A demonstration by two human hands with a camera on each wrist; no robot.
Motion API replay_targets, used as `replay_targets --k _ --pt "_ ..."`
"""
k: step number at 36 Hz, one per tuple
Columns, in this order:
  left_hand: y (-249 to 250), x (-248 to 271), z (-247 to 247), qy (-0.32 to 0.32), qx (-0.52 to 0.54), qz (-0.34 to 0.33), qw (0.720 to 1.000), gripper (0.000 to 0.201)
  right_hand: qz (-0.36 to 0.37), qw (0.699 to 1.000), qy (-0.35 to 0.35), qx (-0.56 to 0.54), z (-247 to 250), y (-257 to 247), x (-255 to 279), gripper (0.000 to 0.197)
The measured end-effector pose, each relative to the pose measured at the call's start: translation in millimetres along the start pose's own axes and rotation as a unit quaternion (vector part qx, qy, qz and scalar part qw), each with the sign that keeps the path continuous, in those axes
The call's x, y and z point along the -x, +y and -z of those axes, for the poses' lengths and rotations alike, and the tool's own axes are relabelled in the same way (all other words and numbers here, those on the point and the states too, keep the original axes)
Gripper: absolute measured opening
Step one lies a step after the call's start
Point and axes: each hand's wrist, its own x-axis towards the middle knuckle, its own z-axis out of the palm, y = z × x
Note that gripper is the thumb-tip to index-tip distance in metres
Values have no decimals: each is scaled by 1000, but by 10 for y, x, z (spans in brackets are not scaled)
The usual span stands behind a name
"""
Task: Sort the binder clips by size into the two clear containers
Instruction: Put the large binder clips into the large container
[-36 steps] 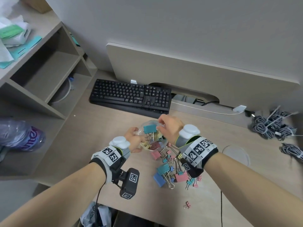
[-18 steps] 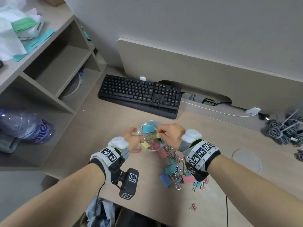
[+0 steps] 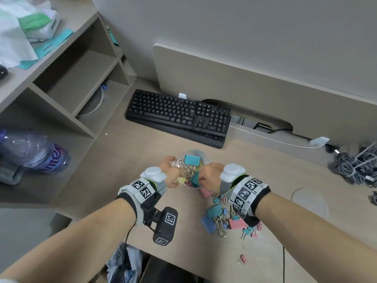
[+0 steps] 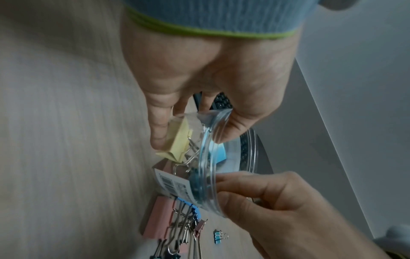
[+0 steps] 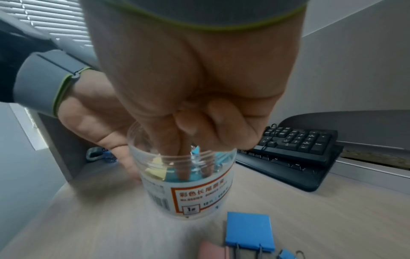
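A clear round container (image 3: 204,155) (image 4: 206,175) (image 5: 199,198) with a printed label stands on the desk, with large teal, yellow and pink clips inside. My left hand (image 3: 170,172) (image 4: 190,138) (image 5: 93,122) grips its left side, thumb over the rim. My right hand (image 3: 206,174) (image 4: 255,192) (image 5: 196,168) reaches in from the right. Its fingertips are inside the container, pinching a teal binder clip (image 3: 194,179). A pile of mixed large and small clips (image 3: 222,219) (image 4: 177,224) lies just below the container; a blue one (image 5: 248,229) is closest. Only one container is in view.
A black keyboard (image 3: 179,117) lies beyond the container. Wooden shelves (image 3: 67,82) and a plastic bottle (image 3: 34,152) stand at the left, bundled cables (image 3: 355,164) at the right. A pale round disc (image 3: 308,201) sits in the desk right of my forearm. One small pink clip (image 3: 242,259) lies alone near the front edge.
My right hand has come down from above the rim, and its fingertips are now inside the container with a teal clip. My left hand keeps its grip on the container.
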Motion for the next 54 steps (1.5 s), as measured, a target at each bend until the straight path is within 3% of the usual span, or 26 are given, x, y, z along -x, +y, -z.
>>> replay_targets --k 4,7,10,12,15,19,27,31,37,41,45,49,51,54 --pt "3 -20 24 -2 17 15 1000 68 33 999 -11 20 -2 35 18 28" --pt "-32 -53 68 6 38 12 999 62 32 995 72 -62 104 107 50 33" --pt "-53 -69 97 13 46 7 999 61 -10 972 175 -155 191 170 74 29" --pt "-60 -85 116 12 47 6 999 64 -26 959 207 -193 195 209 79 26" --pt "-84 -97 153 19 51 16 998 65 -53 959 196 -199 125 253 45 23" --pt "-165 -119 246 38 65 24 997 65 -88 984 127 -83 -86 306 -61 20" --pt "-383 -216 389 39 131 18 990 55 -119 991 52 -4 -461 424 -256 46" --pt "-456 -285 381 53 127 40 990 62 -133 990 49 5 -555 352 -407 56" --pt "-502 -315 359 90 -42 -13 995 54 -160 986 29 26 -556 301 -522 40" --pt "-511 -360 357 101 -160 -57 980 80 -177 984 32 -10 -521 375 -471 39" --pt "-363 -239 271 161 -251 -116 947 60 -197 977 74 -44 -422 542 -334 34" --pt "-304 -146 89 220 -257 -205 918 36 -226 961 109 -120 -332 809 -193 32" --pt "-276 -101 -43 194 -261 -216 921 25 -227 953 122 -161 -273 916 -115 29" --pt "-326 -70 -279 107 -232 -197 946 10 -206 946 149 -201 -229 1037 -16 19"
